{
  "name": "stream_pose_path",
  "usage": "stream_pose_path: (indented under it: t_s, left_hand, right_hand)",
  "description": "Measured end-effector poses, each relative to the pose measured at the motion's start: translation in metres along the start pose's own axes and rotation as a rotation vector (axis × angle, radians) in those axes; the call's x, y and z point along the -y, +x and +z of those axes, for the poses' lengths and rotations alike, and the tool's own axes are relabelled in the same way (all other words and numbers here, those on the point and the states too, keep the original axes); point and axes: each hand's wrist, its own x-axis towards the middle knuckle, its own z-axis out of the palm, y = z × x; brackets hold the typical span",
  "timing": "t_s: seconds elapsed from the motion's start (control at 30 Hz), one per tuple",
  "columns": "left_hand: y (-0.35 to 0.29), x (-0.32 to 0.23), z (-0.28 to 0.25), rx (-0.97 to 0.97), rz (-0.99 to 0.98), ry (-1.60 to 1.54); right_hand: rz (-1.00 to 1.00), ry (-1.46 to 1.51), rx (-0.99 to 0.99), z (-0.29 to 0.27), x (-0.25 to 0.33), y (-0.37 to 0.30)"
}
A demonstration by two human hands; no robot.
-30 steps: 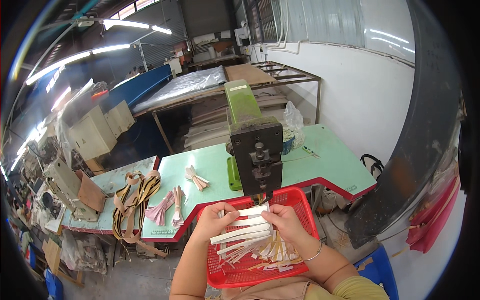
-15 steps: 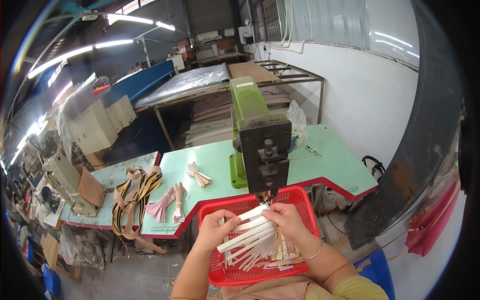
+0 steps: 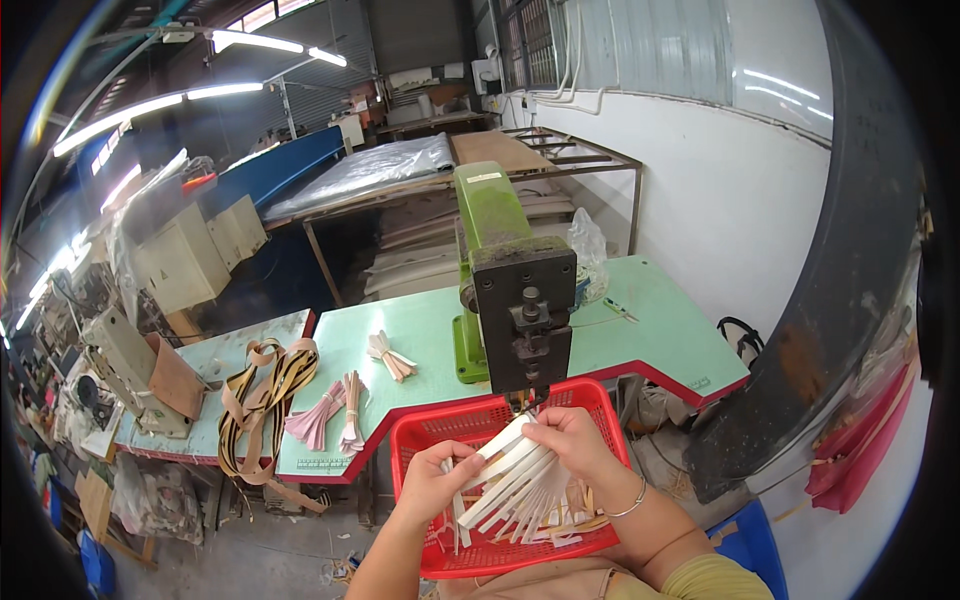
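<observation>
Several white strips (image 3: 508, 487) hang in a fan above a red plastic basket (image 3: 411, 436). My right hand (image 3: 572, 440) pinches their upper ends together, just below the head of a green and black sewing machine (image 3: 524, 310). My left hand (image 3: 443, 482) is closed, thumb and fingers on one white strip at the fan's left side. Inside the basket, under the fan, lie loose pale and tan strips (image 3: 578, 505), partly hidden by my right hand and the fan. Where the strip ends meet the machine's lower tip is too small to make out.
Tied bundles, one white (image 3: 390, 357), one pink (image 3: 316, 416) and one tan (image 3: 351, 410), lie on the green table (image 3: 420, 318). Left of them are striped straps (image 3: 262, 390). Small snips (image 3: 620, 310) lie at right. A dark pillar (image 3: 790, 330) stands on the right.
The fan of white strips now hangs more steeply, its lower ends swung down and right. My left hand has shifted slightly down along it. The whole view has shifted a little.
</observation>
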Motion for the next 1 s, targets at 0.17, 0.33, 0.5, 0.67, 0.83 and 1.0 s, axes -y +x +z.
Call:
stream_pose_path:
  t_s: [0.17,0.33,0.5,0.67,0.83,1.0]
  left_hand:
    - [-0.007,0.003,0.008,0.041,-0.036,-0.068]
    - [-0.008,0.018,0.011,0.082,-0.027,-0.081]
    - [-0.01,0.015,0.018,0.113,-0.052,-0.107]
    - [-0.012,0.02,0.023,0.151,-0.089,-0.063]
    - [-0.002,0.002,0.035,0.189,-0.024,0.149]
    - [0.035,0.007,0.049,0.063,-0.063,-0.2]
  right_hand:
    - [0.022,-0.109,0.013,-0.006,0.01,0.002]
    - [0.068,-0.103,0.078,-0.007,0.019,0.006]
    - [0.068,-0.164,0.108,-0.015,0.021,0.009]
    - [0.027,-0.443,0.156,-0.02,0.041,0.016]
    - [0.004,-0.539,0.229,-0.031,0.042,0.038]
    - [-0.074,-0.347,0.351,-0.033,0.042,0.046]
